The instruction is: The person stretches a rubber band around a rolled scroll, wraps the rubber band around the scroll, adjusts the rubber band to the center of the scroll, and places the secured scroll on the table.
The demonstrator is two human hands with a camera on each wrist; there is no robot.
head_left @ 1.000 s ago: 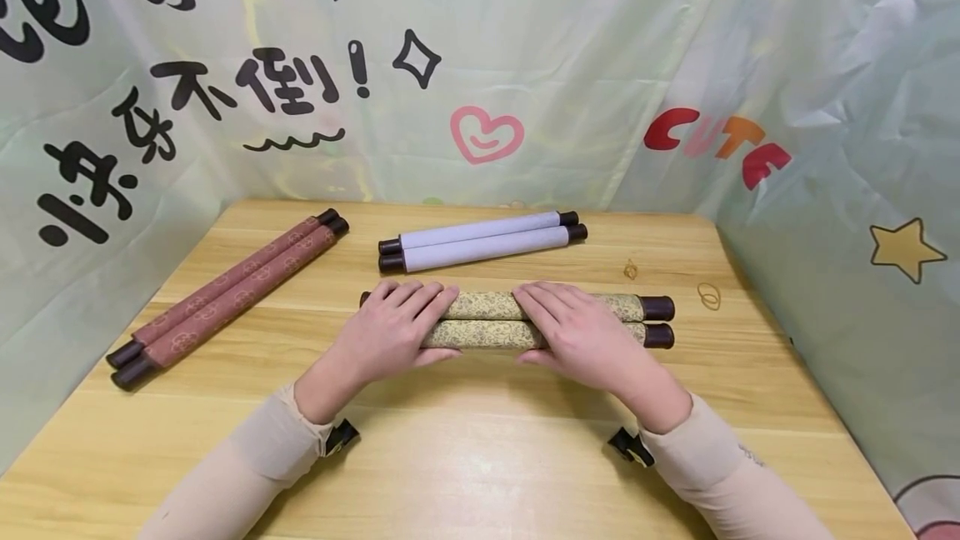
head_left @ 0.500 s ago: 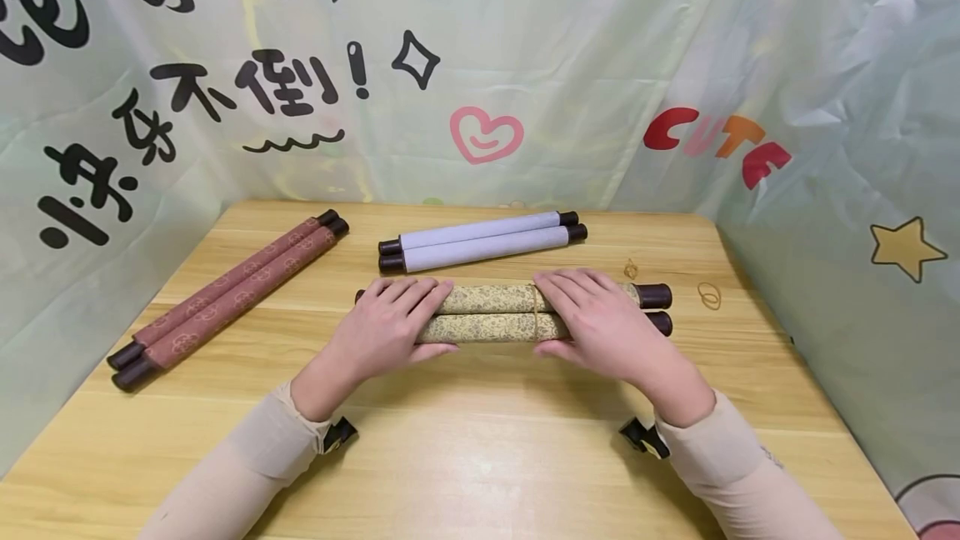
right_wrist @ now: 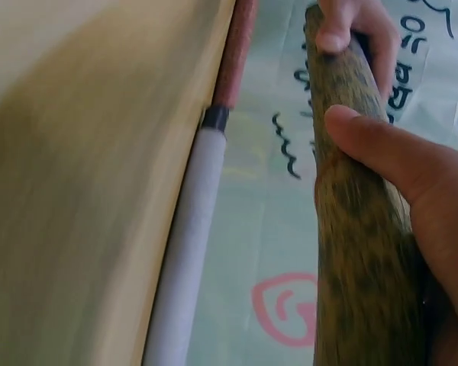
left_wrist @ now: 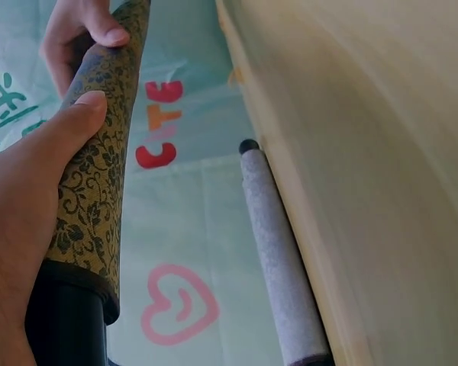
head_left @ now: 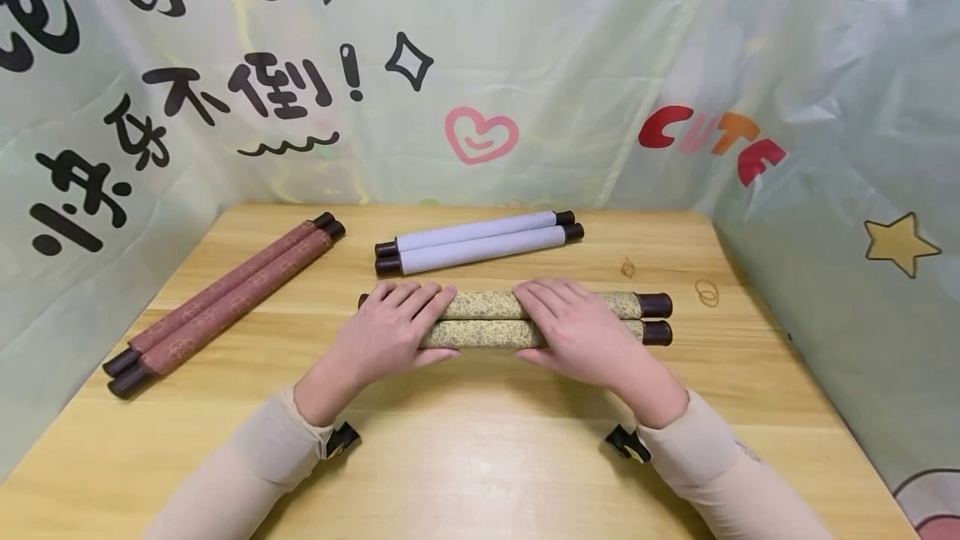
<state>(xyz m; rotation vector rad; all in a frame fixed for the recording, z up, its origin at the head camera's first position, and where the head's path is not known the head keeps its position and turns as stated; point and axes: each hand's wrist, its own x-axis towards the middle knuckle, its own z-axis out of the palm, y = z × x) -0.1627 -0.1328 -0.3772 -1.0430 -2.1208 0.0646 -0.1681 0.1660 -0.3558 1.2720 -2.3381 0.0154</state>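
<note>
A yellow patterned scroll [head_left: 486,332], rolled from both ends into two parallel rolls with dark end knobs, lies crosswise before me. My left hand [head_left: 386,330] grips its left part, fingers over the far roll and thumb along the near side. Further right, my right hand [head_left: 576,330] grips it the same way, with the right-hand knobs sticking out past it. In the left wrist view, the left thumb presses the floral cloth of the scroll [left_wrist: 99,175]. The right wrist view has the right thumb across the blurred scroll [right_wrist: 359,229]. Both palms hide parts of the rolls.
Behind the hands lies a pale lavender scroll [head_left: 480,250], rolled in two. A reddish-brown scroll [head_left: 240,301] lies slanted at the left. Two small groups of rubber bands [head_left: 707,293] are at the right of the wooden table [head_left: 480,473]. Printed cloth [head_left: 570,40] surrounds its far sides.
My right hand slid right along the scroll, baring a thin band around it, then came back left and covers that spot. The scroll shifted slightly away and back. My left hand kept its grip.
</note>
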